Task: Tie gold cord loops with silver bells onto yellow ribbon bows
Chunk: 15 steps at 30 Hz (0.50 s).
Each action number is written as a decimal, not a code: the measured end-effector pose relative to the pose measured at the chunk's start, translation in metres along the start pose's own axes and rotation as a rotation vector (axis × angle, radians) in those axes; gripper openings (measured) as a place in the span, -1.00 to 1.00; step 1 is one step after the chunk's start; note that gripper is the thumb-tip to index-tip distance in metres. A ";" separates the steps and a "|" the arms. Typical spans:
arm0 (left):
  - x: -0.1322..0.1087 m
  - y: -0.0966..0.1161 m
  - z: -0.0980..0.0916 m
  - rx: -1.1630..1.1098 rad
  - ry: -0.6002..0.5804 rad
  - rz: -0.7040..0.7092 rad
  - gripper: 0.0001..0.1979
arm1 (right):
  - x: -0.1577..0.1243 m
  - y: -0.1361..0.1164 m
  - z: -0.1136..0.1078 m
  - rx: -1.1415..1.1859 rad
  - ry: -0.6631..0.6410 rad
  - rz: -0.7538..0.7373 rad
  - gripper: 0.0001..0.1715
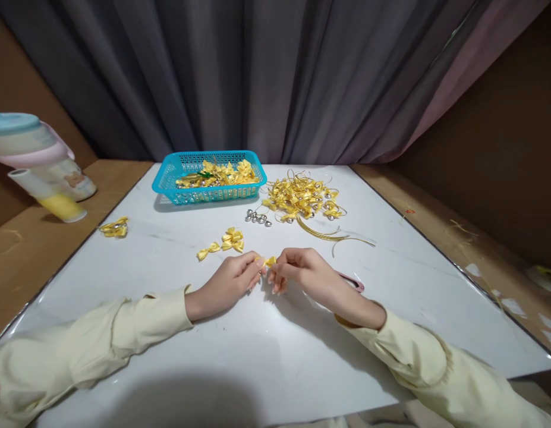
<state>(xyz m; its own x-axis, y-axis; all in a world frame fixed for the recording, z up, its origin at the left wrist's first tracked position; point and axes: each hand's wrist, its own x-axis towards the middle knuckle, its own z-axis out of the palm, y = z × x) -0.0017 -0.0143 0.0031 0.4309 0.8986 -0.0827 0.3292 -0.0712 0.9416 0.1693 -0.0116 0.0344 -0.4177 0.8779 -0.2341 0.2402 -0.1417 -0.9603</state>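
Between my two hands, just above the white tabletop, is a small yellow ribbon bow (269, 261). My left hand (235, 278) pinches its left side with thumb and fingers. On its right side, my right hand (304, 268) is closed on the same bow, fingers curled. Whether a bell or wire is also between the fingers is hidden. Several loose yellow bows (232, 239) lie beyond my left hand. Small silver bells (258, 218) sit in a cluster past the hands. Gold wire ties (322, 232) are spread beyond my right hand.
A blue mesh basket (168, 189) holding yellow bows stands at the back. Right of it is a heap of bows with bells and wires (299, 196). A bundled bow (115, 227) lies far left. A pink-handled tool (354, 283) lies partly behind my right wrist. A tumbler (30, 151) stands left.
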 end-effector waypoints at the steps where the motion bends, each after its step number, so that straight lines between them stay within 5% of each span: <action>1: 0.000 0.000 0.000 0.016 0.004 0.007 -0.68 | 0.000 0.000 0.001 -0.018 0.009 -0.001 -0.77; 15: -0.002 -0.001 0.002 0.246 0.075 0.091 -0.71 | 0.001 0.002 0.010 -0.149 0.089 -0.020 -0.76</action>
<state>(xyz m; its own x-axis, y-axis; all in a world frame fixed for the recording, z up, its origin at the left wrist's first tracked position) -0.0008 -0.0167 0.0019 0.4076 0.9126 0.0320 0.4899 -0.2481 0.8357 0.1606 -0.0154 0.0311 -0.3465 0.9177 -0.1941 0.3626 -0.0598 -0.9300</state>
